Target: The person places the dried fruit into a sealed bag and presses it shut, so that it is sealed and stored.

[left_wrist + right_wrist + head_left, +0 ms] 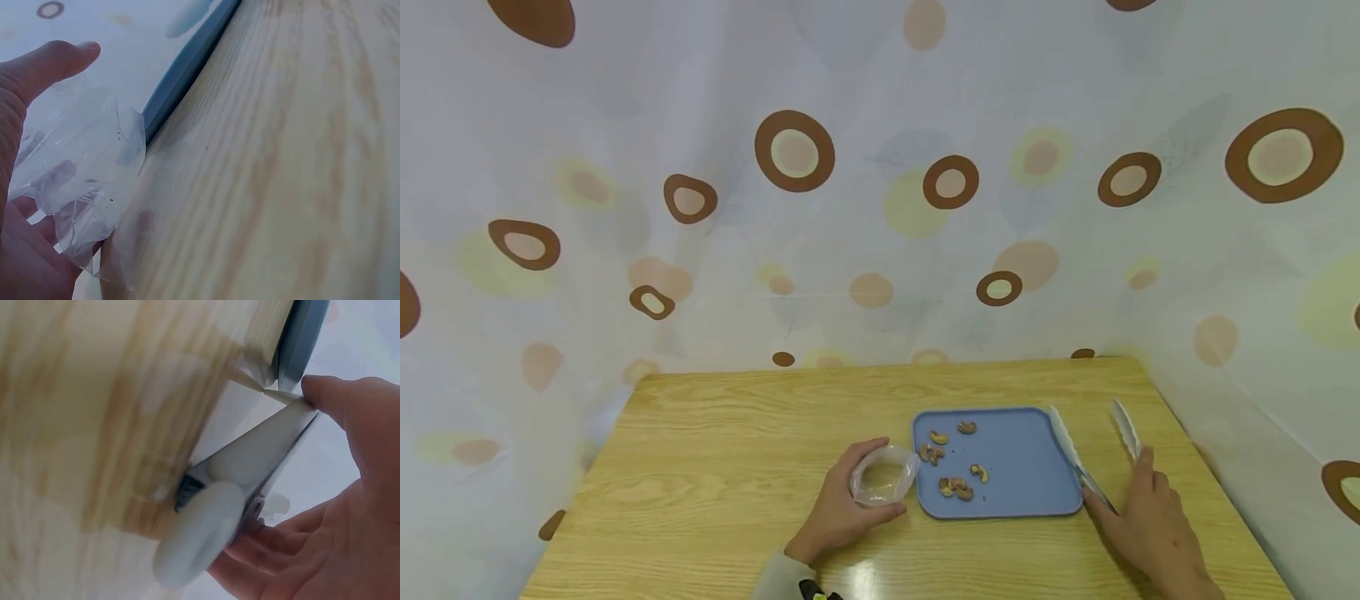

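My left hand (841, 504) curves its thumb and fingers round a clear plastic bag (884, 477), whose round mouth faces up beside the tray's left edge. In the left wrist view the thumb stands off from the crinkled bag (87, 187). The right hand (1157, 529) holds a pair of tongs (1101, 487) with pale, scalloped tips spread wide apart. One tip lies by the right rim of the blue tray (1022, 467); the other points forward over the table. Several cashew nuts (957, 487), partly brown-skinned, lie on the tray's left half. Nothing shows between the tong tips except table and tray rim.
The wood-grain table (715, 467) reaches back to a pale patterned sheet (850, 208) with brown and yellow spots. That sheet also hangs along the right side, close to the right hand. Small crumbs lie on the tray.
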A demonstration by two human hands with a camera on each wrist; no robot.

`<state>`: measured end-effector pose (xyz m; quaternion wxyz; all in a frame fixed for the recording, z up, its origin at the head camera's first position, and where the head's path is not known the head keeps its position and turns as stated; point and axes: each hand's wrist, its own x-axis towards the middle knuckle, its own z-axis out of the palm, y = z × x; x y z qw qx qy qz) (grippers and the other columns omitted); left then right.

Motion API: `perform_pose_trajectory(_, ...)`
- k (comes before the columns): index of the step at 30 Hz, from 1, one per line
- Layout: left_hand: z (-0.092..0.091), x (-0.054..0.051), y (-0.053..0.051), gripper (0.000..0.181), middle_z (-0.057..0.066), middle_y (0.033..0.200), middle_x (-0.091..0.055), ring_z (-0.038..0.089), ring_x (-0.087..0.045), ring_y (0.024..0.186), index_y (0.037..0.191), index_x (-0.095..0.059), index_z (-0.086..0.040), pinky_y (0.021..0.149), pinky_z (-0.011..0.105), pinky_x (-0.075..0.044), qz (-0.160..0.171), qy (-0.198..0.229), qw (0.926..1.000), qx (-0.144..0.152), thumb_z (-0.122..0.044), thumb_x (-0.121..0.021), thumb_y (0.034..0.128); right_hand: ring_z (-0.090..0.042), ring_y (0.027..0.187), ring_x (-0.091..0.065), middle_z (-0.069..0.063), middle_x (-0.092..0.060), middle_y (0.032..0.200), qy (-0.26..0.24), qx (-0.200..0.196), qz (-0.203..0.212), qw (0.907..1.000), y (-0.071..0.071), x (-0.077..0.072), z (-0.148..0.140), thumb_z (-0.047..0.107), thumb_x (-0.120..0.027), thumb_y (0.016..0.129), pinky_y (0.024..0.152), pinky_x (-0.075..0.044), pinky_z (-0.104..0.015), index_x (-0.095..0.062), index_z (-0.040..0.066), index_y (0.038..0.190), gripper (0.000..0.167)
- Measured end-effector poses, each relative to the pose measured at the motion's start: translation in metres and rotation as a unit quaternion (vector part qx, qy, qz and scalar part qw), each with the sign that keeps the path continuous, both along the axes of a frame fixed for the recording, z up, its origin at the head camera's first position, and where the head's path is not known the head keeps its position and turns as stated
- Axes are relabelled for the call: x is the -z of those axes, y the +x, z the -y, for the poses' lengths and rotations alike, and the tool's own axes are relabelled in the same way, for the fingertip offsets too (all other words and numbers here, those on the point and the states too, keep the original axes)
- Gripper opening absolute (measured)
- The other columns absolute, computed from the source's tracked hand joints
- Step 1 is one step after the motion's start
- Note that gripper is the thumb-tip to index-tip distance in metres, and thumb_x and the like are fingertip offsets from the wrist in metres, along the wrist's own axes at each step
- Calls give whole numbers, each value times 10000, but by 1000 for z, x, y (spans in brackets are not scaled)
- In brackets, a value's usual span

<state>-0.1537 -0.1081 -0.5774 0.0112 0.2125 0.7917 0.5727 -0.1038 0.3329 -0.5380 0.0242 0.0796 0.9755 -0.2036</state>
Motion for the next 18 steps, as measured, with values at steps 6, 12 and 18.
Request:
perform_pose_trajectory(6, 0, 0, 2, 909, 11, 1492, -663, 275, -640, 1308, 1585, -553, -152, 1070, 357, -528, 118, 83, 9999, -91, -270, -996, 800, -708, 1048, -580, -560, -510, 1174, -39, 183, -179, 9997, 0, 1, 3, 526, -711, 1029, 848, -526, -724, -184, -328, 1463, 1094)
perform_pose_trajectory(12, 0, -1, 4, 907, 16, 1505, -656, 254, -637, 1304, 1583, -553, -141, 1073, 357, -531, 60, 105, 9999, -60, -267, -995, 800, -738, 1111, -540, -574, -483, 1206, -78, 270, -125, 9995, 2, 0, 3, 499, -691, 1047, 900, -498, -753, -189, -338, 1462, 1061)
perform_pose_trajectory(18, 1, -2, 4, 899, 6, 1512, -653, 235, -634, 1306, 1578, -559, -147, 1067, 361, -531, 74, 94, 9999, -63, -268, -993, 801, -731, 1164, -541, -573, -468, 1275, -230, 256, -265, 9991, 3, -2, 4, 472, -679, 1058, 911, -500, -761, -200, -328, 1500, 1032)
